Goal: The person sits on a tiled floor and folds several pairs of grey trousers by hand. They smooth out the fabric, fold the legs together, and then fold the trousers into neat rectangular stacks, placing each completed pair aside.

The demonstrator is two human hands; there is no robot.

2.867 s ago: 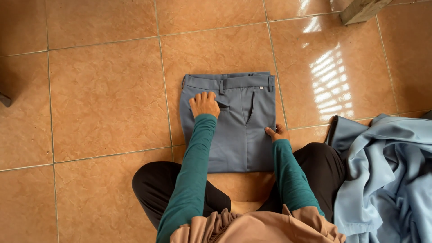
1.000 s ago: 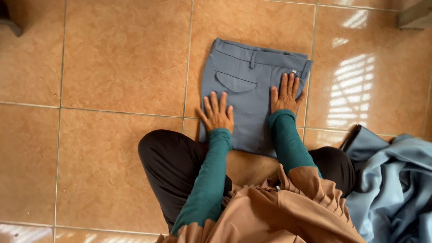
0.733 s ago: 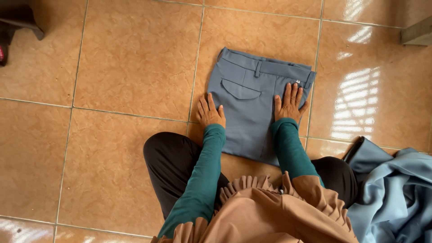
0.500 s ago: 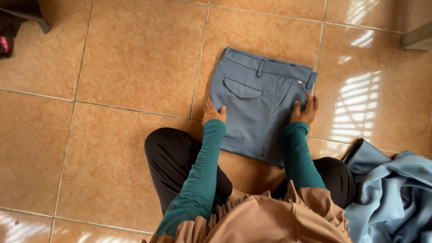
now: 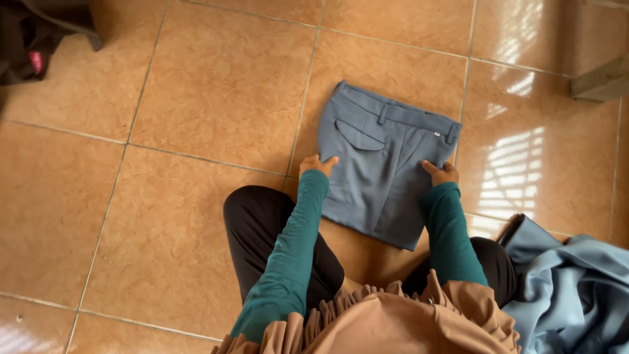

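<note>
Kneeling on the glossy orange tiled floor [image 5: 196, 98], the person grips the folded grey-blue cotton trousers [image 5: 383, 170], at twelve o'clock from the knees; left hand [image 5: 316, 164] and right hand [image 5: 440, 174] pinch opposite edges. Lifting evenly should keep folds intact.

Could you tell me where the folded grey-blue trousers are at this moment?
In the head view the folded grey-blue trousers lie on the tiled floor, centre-right, between the left hand and right hand.
</note>
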